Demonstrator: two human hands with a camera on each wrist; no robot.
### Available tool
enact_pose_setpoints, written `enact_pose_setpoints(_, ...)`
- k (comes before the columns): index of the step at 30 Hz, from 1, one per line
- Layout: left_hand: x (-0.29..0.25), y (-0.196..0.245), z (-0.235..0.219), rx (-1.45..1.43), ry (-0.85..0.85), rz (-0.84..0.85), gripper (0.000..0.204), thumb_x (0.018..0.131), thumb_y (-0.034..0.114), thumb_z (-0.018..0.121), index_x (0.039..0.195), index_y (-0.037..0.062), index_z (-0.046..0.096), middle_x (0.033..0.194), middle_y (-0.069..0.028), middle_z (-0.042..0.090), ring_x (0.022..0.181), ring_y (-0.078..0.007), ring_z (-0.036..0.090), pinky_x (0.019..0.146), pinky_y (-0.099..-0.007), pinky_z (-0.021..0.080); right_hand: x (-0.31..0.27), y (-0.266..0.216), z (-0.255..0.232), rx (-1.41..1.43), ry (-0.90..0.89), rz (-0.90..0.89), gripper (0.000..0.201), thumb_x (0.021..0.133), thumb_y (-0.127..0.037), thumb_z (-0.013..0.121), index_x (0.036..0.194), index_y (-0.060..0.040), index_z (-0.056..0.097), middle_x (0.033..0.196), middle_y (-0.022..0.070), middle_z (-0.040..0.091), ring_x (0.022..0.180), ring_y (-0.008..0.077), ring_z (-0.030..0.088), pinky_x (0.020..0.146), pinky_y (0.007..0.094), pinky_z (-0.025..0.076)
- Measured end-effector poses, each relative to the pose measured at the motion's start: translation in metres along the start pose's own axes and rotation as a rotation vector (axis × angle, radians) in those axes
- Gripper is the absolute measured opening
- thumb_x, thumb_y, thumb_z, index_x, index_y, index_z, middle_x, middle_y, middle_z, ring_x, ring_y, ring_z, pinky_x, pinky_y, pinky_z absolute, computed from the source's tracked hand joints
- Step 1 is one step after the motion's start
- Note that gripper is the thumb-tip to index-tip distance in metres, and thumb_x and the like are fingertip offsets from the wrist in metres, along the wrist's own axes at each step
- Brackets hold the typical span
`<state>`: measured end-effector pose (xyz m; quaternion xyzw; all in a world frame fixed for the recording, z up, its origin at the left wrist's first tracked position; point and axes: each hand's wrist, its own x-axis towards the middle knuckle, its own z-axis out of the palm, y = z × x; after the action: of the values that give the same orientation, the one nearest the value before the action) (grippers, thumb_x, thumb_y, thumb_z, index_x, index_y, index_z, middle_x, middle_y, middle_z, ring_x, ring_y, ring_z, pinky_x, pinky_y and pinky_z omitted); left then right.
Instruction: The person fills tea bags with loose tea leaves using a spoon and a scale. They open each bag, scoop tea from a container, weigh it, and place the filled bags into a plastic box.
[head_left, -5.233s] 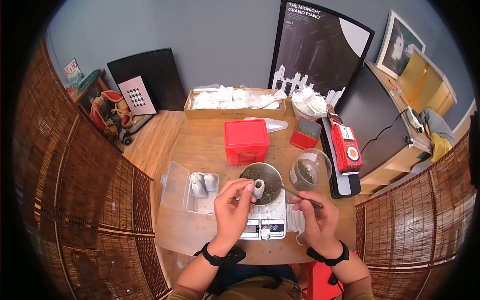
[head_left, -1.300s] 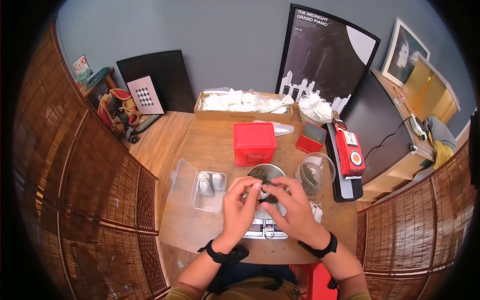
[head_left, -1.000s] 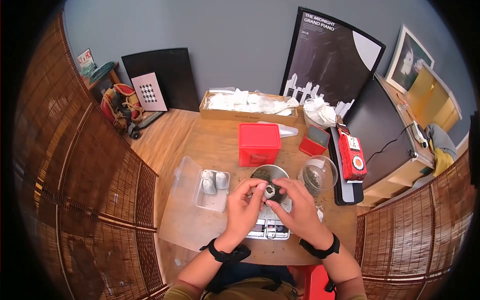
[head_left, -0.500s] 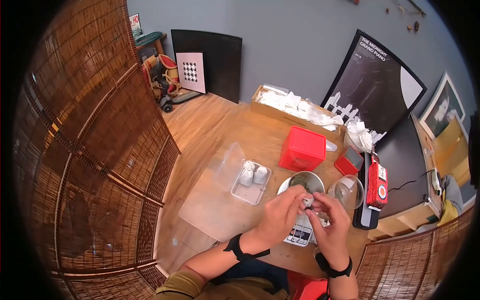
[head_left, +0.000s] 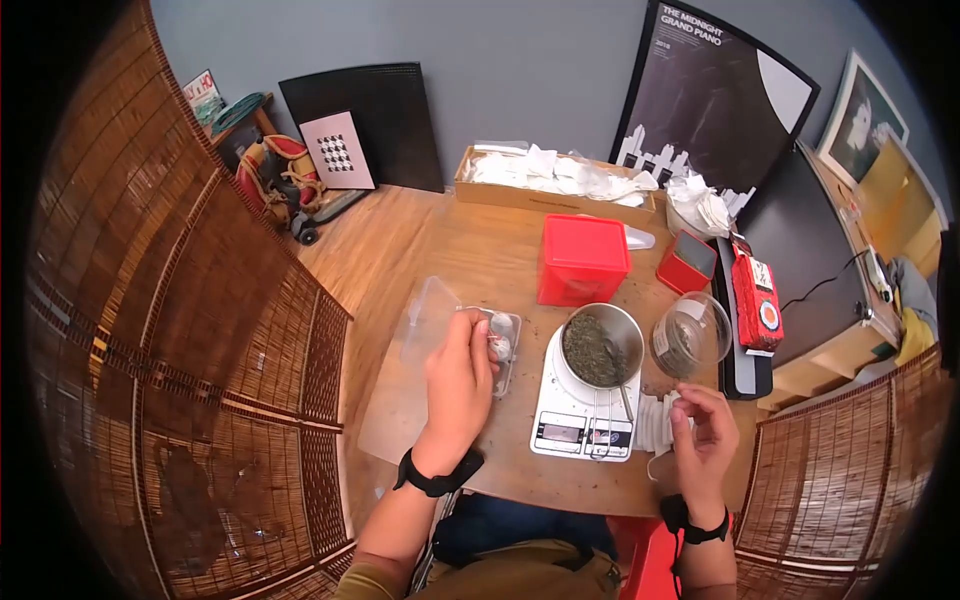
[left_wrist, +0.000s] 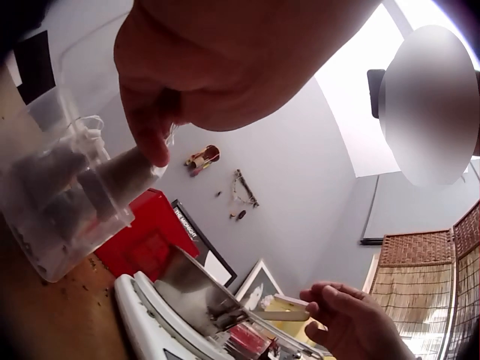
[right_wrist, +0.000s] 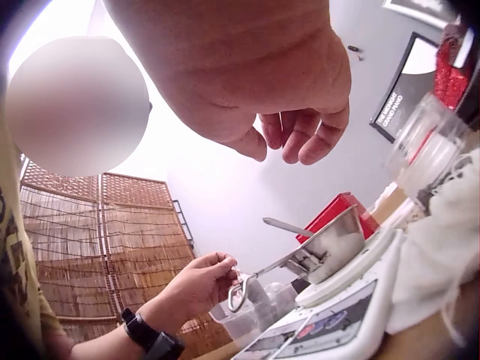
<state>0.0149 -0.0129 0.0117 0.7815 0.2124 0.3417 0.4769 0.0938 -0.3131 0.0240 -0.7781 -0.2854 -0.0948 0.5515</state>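
Observation:
My left hand (head_left: 458,375) is over the hinged clear plastic box (left_wrist: 56,259), left of the scale. Thumb and fingers pinch the top of a filled tea bag (left_wrist: 127,174), which hangs at the box beside other filled bags (head_left: 502,324). My right hand (head_left: 706,440) holds nothing, its fingers loosely curled, close over a row of flat white empty tea bags (head_left: 652,425). Between the hands, a metal pot (head_left: 640,338) of dark loose tea leaves (head_left: 590,350) stands on the white kitchen scale (head_left: 550,412). A spoon (head_left: 626,402) leans in the pot, its handle toward me.
Behind the pot stands a red tin (head_left: 585,262). A clear round tub (head_left: 715,330), a small open red tin (head_left: 686,262) and a red tea packet (head_left: 757,300) are at the right. A cardboard box (head_left: 550,200) of white bags lines the back edge.
The spoon, in my right hand at first, is now in the pot. Both hands worked together on the tea bag; since then my left has carried it left to the box and my right moved right.

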Motion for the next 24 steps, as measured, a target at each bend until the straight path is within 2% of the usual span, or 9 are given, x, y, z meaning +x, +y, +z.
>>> enact_pose_setpoints(5,0.004,-0.015,0.011,0.116,-0.133,-0.019,0.012,0.113,0.005,0.055,0.120,-0.0005,0.063,0.082,-0.0133,0.071,0.067,-0.0194,0.071,0.063,-0.0313,0.058,-0.010,0.014,-0.011,0.011,0.061,0.107,0.023,0.098,0.009,0.071,0.120,0.0036,0.070,0.125,0.0145,0.071,0.099,0.0139,0.067,0.091,0.0274,0.054)
enact_pose_setpoints(8,0.003,-0.021,0.015,0.067,-0.093,0.018,0.018,0.112,0.005,0.056,0.127,-0.0013,0.063,0.092,-0.0145,0.073,0.074,-0.0203,0.073,0.067,-0.0321,0.060,-0.018,0.024,-0.014,0.024,0.080,0.158,0.023,0.099,0.007,0.070,0.122,0.0030,0.071,0.125,0.0137,0.071,0.098,0.0136,0.067,0.090,0.0275,0.054)
enact_pose_setpoints(10,-0.001,-0.024,0.014,0.100,-0.026,0.093,0.023,0.111,0.004,0.057,0.132,-0.0030,0.063,0.107,-0.0164,0.072,0.084,-0.0207,0.074,0.071,-0.0322,0.062,-0.024,0.031,-0.016,0.020,0.109,0.193,0.022,0.099,0.006,0.071,0.121,0.0030,0.071,0.124,0.0129,0.071,0.099,0.0133,0.067,0.090,0.0273,0.053)
enact_pose_setpoints(13,-0.006,-0.020,0.011,0.240,0.016,0.196,0.021,0.110,0.003,0.059,0.129,-0.0054,0.062,0.117,-0.0175,0.069,0.091,-0.0204,0.073,0.074,-0.0315,0.063,-0.035,0.044,-0.025,-0.006,0.190,0.237,0.019,0.100,0.004,0.071,0.119,0.0030,0.072,0.123,0.0115,0.072,0.098,0.0126,0.067,0.089,0.0268,0.054)
enact_pose_setpoints(16,-0.010,-0.021,0.013,0.171,-0.023,0.118,0.016,0.107,0.003,0.064,0.120,-0.0059,0.063,0.113,-0.0159,0.068,0.092,-0.0221,0.071,0.075,-0.0318,0.063,-0.044,0.052,-0.035,-0.006,0.274,0.289,0.016,0.101,0.002,0.071,0.117,0.0033,0.074,0.120,0.0100,0.073,0.097,0.0116,0.067,0.085,0.0251,0.054)
enact_pose_setpoints(18,-0.008,-0.018,0.014,0.187,-0.096,0.171,0.014,0.106,0.002,0.065,0.118,-0.0052,0.064,0.112,-0.0163,0.068,0.094,-0.0247,0.071,0.075,-0.0331,0.063,-0.051,0.054,-0.044,-0.036,0.294,0.303,0.017,0.101,0.002,0.071,0.117,0.0033,0.073,0.119,0.0095,0.073,0.096,0.0112,0.066,0.083,0.0247,0.053)
enact_pose_setpoints(20,-0.009,-0.012,0.018,0.215,-0.141,0.225,0.012,0.101,-0.004,0.066,0.113,-0.0033,0.068,0.114,-0.0178,0.070,0.102,-0.0332,0.071,0.076,-0.0371,0.061,-0.056,0.054,-0.051,-0.110,0.188,0.398,0.020,0.097,-0.002,0.077,0.117,0.0018,0.074,0.117,0.0092,0.074,0.093,0.0138,0.067,0.079,0.0266,0.053)
enact_pose_setpoints(21,-0.010,-0.009,0.019,0.212,-0.149,0.232,0.012,0.101,-0.004,0.066,0.113,-0.0032,0.068,0.114,-0.0178,0.070,0.102,-0.0332,0.071,0.076,-0.0371,0.061,-0.058,0.053,-0.053,-0.112,0.198,0.401,0.020,0.097,-0.002,0.077,0.117,0.0018,0.074,0.117,0.0092,0.074,0.093,0.0138,0.067,0.079,0.0266,0.053)
enact_pose_setpoints(24,-0.013,-0.005,0.018,0.274,-0.171,0.208,0.015,0.099,-0.005,0.067,0.114,-0.0034,0.068,0.121,-0.0194,0.072,0.107,-0.0366,0.072,0.076,-0.0379,0.060,-0.057,0.043,-0.053,-0.277,-0.001,0.265,0.026,0.088,-0.010,0.086,0.111,-0.0018,0.077,0.118,0.0108,0.076,0.088,0.0235,0.069,0.074,0.0330,0.056)
